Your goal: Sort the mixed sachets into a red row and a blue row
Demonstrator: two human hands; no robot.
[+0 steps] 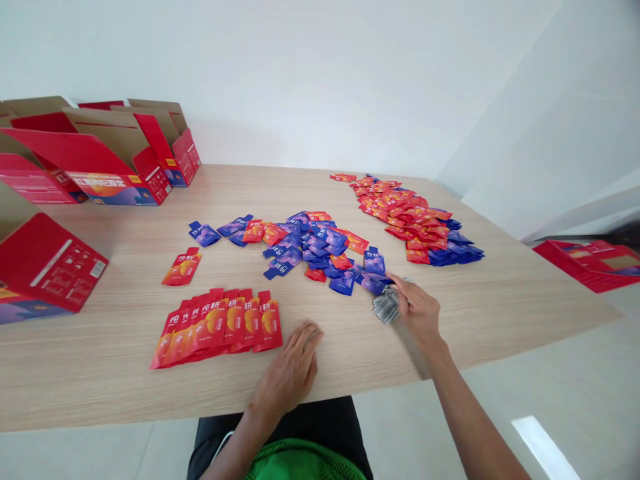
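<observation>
Lower centre of the frame, on a pale wood-grain table (353, 360): one left hand (290, 367), palm down, fingers side by side and slightly bent, holding nothing that I can see. Just beside it: an overlapping row of red sachets (215, 323), orange-fruit print upward. Right of centre: one right hand (419, 310), thumb and fingers drawn towards each other at a silvery grey packet (385, 307), blurred; whether they pinch it, I cannot tell. Centre, adjoining that packet: a loose heap of blue and red sachets (317, 245). Left of centre: one single red sachet (183, 268), apart from the row. Upper right: a larger pile of red and blue sachets (417, 223). Upper left and left edge: several red cartons (113, 189), flaps raised. Right edge: one further red carton (575, 263), blurred. Bottom edge: one green garment (300, 463).
</observation>
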